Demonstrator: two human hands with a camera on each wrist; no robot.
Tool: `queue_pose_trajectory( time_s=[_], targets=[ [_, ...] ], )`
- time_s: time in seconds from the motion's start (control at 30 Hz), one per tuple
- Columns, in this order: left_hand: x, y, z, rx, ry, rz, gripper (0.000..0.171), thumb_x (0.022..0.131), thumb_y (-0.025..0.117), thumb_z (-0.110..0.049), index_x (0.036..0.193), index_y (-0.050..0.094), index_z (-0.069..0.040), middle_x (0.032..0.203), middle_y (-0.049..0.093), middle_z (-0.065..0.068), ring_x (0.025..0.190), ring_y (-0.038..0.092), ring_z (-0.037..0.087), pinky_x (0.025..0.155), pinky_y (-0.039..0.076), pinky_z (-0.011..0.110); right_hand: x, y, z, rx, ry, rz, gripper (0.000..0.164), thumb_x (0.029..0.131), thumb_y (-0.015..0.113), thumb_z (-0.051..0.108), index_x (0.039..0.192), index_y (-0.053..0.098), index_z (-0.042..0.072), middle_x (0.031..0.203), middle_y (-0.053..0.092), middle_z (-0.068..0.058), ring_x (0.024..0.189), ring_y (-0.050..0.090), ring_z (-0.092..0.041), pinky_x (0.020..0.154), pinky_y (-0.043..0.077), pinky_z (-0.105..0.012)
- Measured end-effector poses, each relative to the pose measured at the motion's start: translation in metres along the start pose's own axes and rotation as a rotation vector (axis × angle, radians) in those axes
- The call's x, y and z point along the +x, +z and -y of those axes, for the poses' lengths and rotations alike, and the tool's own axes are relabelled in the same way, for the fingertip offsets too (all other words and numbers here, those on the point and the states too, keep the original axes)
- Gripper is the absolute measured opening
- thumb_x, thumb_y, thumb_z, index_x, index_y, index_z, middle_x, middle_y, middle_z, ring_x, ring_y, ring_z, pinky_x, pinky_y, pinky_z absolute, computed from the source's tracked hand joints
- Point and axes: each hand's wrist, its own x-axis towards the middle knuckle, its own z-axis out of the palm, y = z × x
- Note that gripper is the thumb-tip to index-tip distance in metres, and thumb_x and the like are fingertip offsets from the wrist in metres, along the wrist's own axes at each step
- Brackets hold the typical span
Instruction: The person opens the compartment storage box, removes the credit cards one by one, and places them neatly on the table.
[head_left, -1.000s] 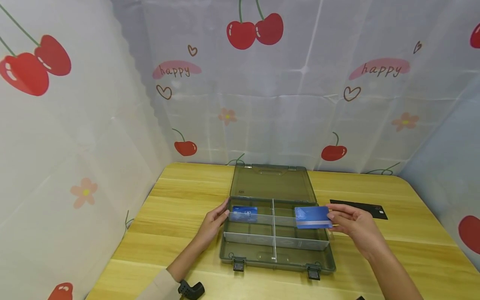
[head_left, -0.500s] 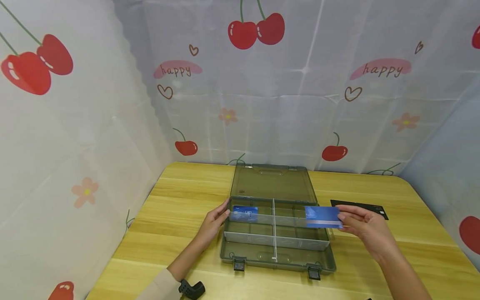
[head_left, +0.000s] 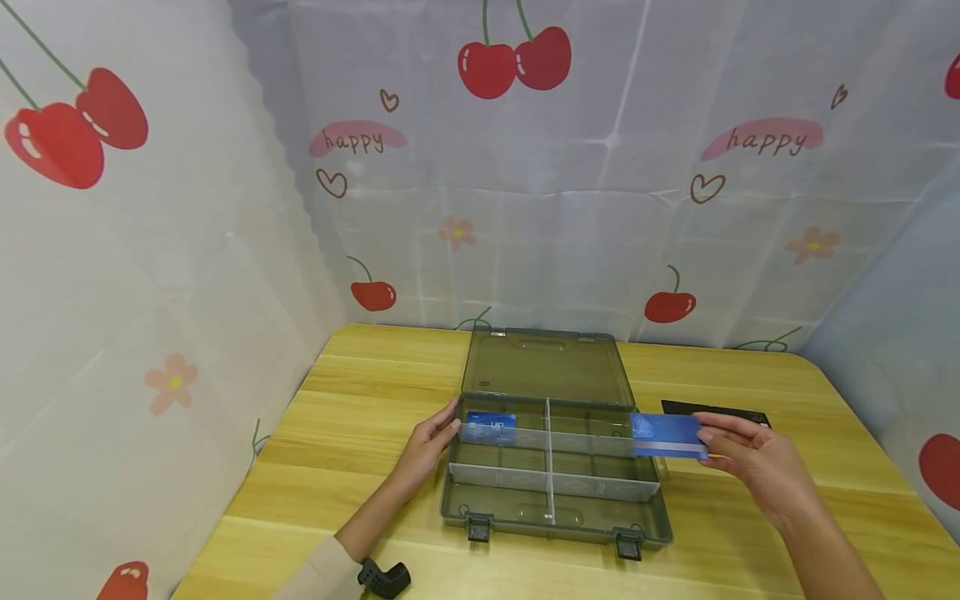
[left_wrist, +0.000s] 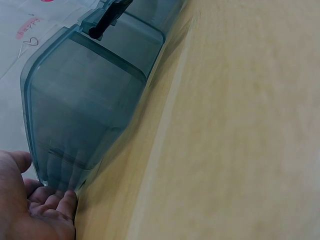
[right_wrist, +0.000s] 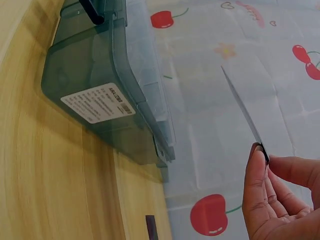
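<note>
In the head view, a translucent dark-green compartment box (head_left: 495, 502) lies with its lid (head_left: 547, 367) folded back. My left hand (head_left: 426, 450) holds its left side near the back, thumb at the rim and fingers against the side wall in the left wrist view. My right hand (head_left: 765, 471) pinches a blue card (head_left: 667, 435) by its right edge, between thumb and fingers. The card is raised, overlapping the box's right edge in the head view; the right wrist view shows it edge-on. Another blue card (head_left: 489, 427) sits in the back left compartment.
A black card (head_left: 720, 410) lies on the wooden table (head_left: 360, 383) right of the box, partly hidden by my right hand. White dividers (head_left: 510, 477) split the box into several compartments. Black latches (head_left: 628, 546) hang at its front. A cherry-print curtain (head_left: 525, 250) encloses the table.
My right hand has moved to the right with the blue card, from over the right compartments to the box's right edge, covering more of the black card. My left hand stays in place.
</note>
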Motion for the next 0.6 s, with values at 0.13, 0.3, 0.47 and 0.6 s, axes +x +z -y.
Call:
queue_pose_trajectory(
  time_s=[0.13,0.3,0.47,0.6],
  targets=[
    [0.001,0.000,0.001,0.000,0.006,0.005,0.057,0.108,0.052,-0.027,0.157,0.036,-0.004,0.164,0.028,0.013,0.149,0.028,0.034,0.117,0.031,0.050,-0.001,-0.005,0.000,-0.001,0.004,-0.017,0.027,0.098,0.064,0.000,0.112,0.079,0.018,0.100,0.076,0.005,0.084,0.072,-0.012,0.074,0.062,-0.027],
    [0.000,0.000,-0.001,0.004,-0.012,0.005,0.057,0.107,0.053,-0.028,0.157,0.036,-0.006,0.164,0.029,0.009,0.149,0.029,0.031,0.117,0.033,0.048,-0.004,-0.012,-0.001,0.006,0.004,-0.028,0.026,0.098,0.064,0.000,0.110,0.079,0.018,0.098,0.075,0.004,0.083,0.071,-0.012,0.074,0.062,-0.027],
    [-0.001,0.001,-0.003,-0.002,-0.012,0.004,0.057,0.107,0.054,-0.029,0.157,0.036,-0.007,0.164,0.030,0.008,0.149,0.029,0.030,0.117,0.033,0.047,-0.005,-0.021,-0.003,-0.003,-0.001,-0.041,0.024,0.098,0.065,0.002,0.110,0.079,0.018,0.097,0.076,0.004,0.083,0.071,-0.011,0.074,0.062,-0.028],
    [-0.002,0.001,-0.003,-0.008,-0.012,0.000,0.056,0.107,0.053,-0.028,0.157,0.037,-0.007,0.164,0.029,0.010,0.149,0.029,0.031,0.117,0.033,0.049,-0.005,-0.028,-0.005,-0.011,-0.006,-0.048,0.024,0.099,0.065,0.003,0.111,0.079,0.018,0.097,0.075,0.004,0.085,0.070,-0.010,0.075,0.062,-0.028]
  ],
)
